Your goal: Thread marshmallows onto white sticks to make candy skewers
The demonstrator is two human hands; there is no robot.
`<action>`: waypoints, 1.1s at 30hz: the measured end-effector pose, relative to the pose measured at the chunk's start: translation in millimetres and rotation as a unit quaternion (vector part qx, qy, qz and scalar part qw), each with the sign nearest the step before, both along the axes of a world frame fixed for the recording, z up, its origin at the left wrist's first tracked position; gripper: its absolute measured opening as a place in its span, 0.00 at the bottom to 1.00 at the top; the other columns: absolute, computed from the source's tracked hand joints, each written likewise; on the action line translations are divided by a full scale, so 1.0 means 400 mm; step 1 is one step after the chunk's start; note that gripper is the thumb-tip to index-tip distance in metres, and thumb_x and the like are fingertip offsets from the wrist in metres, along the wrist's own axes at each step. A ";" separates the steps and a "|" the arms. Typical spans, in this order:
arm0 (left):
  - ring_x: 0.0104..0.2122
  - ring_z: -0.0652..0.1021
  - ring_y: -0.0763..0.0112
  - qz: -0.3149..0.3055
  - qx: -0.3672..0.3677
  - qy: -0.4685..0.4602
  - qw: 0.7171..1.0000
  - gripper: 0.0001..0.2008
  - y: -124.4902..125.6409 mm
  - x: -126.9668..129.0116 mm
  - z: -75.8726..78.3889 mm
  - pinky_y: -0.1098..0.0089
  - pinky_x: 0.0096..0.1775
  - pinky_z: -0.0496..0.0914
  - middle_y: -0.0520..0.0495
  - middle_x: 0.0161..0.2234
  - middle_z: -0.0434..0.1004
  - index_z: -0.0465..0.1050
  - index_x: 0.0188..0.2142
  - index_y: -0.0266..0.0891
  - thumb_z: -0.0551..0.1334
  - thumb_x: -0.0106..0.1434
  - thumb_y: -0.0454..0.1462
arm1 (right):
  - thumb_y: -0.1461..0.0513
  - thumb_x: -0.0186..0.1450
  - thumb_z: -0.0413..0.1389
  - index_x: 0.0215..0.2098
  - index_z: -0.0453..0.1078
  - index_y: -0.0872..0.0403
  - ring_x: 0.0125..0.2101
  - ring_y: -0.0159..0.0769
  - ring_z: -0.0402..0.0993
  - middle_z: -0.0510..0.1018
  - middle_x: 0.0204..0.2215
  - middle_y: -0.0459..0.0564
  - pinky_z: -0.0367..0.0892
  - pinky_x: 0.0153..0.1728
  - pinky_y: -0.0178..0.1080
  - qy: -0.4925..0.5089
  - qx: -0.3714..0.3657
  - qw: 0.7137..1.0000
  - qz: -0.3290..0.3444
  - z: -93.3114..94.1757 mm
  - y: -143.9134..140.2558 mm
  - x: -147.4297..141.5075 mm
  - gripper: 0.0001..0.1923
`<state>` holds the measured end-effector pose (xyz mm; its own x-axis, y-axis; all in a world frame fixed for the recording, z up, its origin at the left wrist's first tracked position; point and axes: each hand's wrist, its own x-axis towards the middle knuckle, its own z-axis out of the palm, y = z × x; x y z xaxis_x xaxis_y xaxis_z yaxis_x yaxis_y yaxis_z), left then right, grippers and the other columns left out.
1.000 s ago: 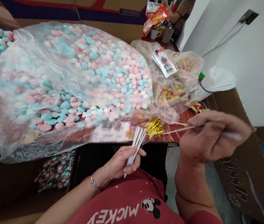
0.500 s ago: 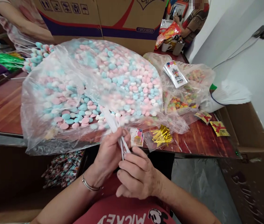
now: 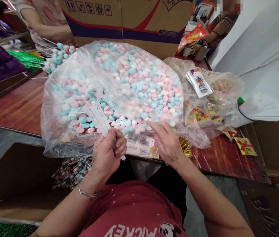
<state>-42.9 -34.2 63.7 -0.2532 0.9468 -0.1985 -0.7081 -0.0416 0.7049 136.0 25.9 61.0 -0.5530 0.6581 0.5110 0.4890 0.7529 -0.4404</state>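
My left hand (image 3: 108,149) is closed round a bundle of thin white sticks (image 3: 99,119), which fan out above the fist and poke out below it. My right hand (image 3: 167,144) has its fingers stretched out at the front edge of a big clear plastic bag (image 3: 52,140), and nothing shows in it. Inside the bag lie pink, blue and white round candies (image 3: 139,70). Beside the right hand, gold metallic ties (image 3: 185,147) are partly hidden by it. A small printed packet (image 3: 153,149) lies just to its left.
A large cardboard box (image 3: 144,19) stands behind the bag. To the right are bags of gummy candies (image 3: 198,113), silver printed pouches (image 3: 199,84) and white sticks in a container (image 3: 267,108). Candy sticks (image 3: 61,54) lie at left, near another person's arm (image 3: 45,31). An open carton (image 3: 18,184) stands below.
My right hand has left the stick bundle and moved right, opening over the table edge. My left hand keeps the bundle, now lower and tilted left. The view has shifted slightly.
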 end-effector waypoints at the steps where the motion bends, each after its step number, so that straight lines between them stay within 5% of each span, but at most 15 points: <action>1: 0.13 0.57 0.85 -0.003 0.007 0.007 1.000 0.17 0.010 -0.012 0.003 0.82 0.15 0.51 0.58 0.16 0.58 0.69 0.24 0.36 0.72 0.53 0.45 | 0.68 0.70 0.42 0.57 0.66 0.52 0.45 0.39 0.72 0.74 0.45 0.54 0.71 0.46 0.43 -0.044 -0.031 0.998 0.029 0.000 0.030 -0.026 0.20; 4: 0.13 0.59 0.84 -0.004 0.019 0.036 0.999 0.17 0.037 -0.030 0.002 0.81 0.15 0.51 0.56 0.16 0.61 0.70 0.25 0.36 0.72 0.53 0.45 | 0.69 0.69 0.44 0.52 0.68 0.53 0.40 0.35 0.74 0.74 0.47 0.53 0.72 0.39 0.37 -0.196 -0.117 0.971 0.077 -0.006 0.091 -0.109 0.18; 8: 0.12 0.60 0.83 -0.020 -0.013 0.086 0.996 0.14 0.054 -0.029 -0.025 0.80 0.15 0.51 0.55 0.16 0.65 0.71 0.25 0.36 0.69 0.55 0.44 | 0.72 0.67 0.43 0.59 0.62 0.56 0.53 0.44 0.69 0.58 0.65 0.61 0.71 0.45 0.44 -0.254 -0.058 0.965 -0.015 -0.014 0.121 -0.139 0.23; 11: 0.12 0.61 0.83 -0.030 -0.042 0.154 0.987 0.13 0.073 -0.026 -0.046 0.78 0.15 0.51 0.51 0.20 0.73 0.74 0.26 0.35 0.68 0.54 0.44 | 0.70 0.67 0.43 0.57 0.63 0.55 0.58 0.42 0.64 0.61 0.64 0.58 0.68 0.52 0.45 -0.200 -0.021 0.979 -0.022 -0.017 0.138 -0.066 0.21; 15: 0.11 0.61 0.79 -0.036 -0.101 0.293 0.950 0.13 0.116 -0.028 -0.041 0.77 0.14 0.52 0.54 0.13 0.66 0.75 0.28 0.35 0.67 0.53 0.44 | 0.68 0.67 0.43 0.49 0.69 0.55 0.49 0.39 0.71 0.76 0.47 0.55 0.67 0.52 0.43 -0.057 0.043 0.991 -0.111 -0.004 0.182 0.132 0.17; 18: 0.11 0.62 0.76 -0.068 -0.136 0.367 0.918 0.15 0.146 -0.025 -0.019 0.75 0.14 0.53 0.53 0.12 0.68 0.76 0.30 0.35 0.67 0.53 0.47 | 0.68 0.65 0.42 0.41 0.72 0.55 0.42 0.41 0.73 0.78 0.39 0.54 0.68 0.46 0.43 -0.131 -0.011 0.941 -0.311 0.009 0.226 0.299 0.17; 21: 0.12 0.64 0.75 -0.107 -0.121 0.397 0.903 0.16 0.173 -0.010 0.005 0.75 0.15 0.55 0.50 0.14 0.72 0.78 0.30 0.35 0.67 0.54 0.47 | 0.69 0.62 0.45 0.34 0.73 0.54 0.39 0.41 0.73 0.80 0.36 0.53 0.67 0.45 0.43 -0.243 -0.079 0.900 -0.354 0.001 0.257 0.412 0.15; 24: 0.13 0.65 0.75 -0.128 -0.082 0.431 0.890 0.15 0.208 0.016 0.027 0.75 0.17 0.59 0.50 0.13 0.70 0.76 0.24 0.36 0.67 0.54 0.47 | 0.71 0.61 0.47 0.37 0.74 0.56 0.43 0.44 0.71 0.80 0.40 0.56 0.65 0.46 0.43 -0.269 -0.079 0.890 -0.360 -0.024 0.282 0.449 0.15; 29: 0.12 0.63 0.75 -0.147 -0.016 0.431 0.890 0.15 0.282 0.060 0.073 0.76 0.16 0.56 0.53 0.11 0.66 0.80 0.36 0.35 0.64 0.58 0.45 | 0.70 0.65 0.43 0.54 0.67 0.60 0.52 0.48 0.64 0.74 0.52 0.62 0.60 0.52 0.46 -0.287 -0.059 0.871 -0.394 -0.044 0.355 0.444 0.21; 33: 0.12 0.63 0.76 -0.127 0.037 0.405 0.905 0.15 0.336 0.082 0.106 0.76 0.16 0.56 0.52 0.11 0.67 0.79 0.36 0.34 0.63 0.58 0.44 | 0.61 0.67 0.47 0.55 0.65 0.67 0.55 0.55 0.61 0.69 0.55 0.70 0.54 0.55 0.51 -0.298 -0.050 0.859 -0.413 -0.052 0.414 0.446 0.22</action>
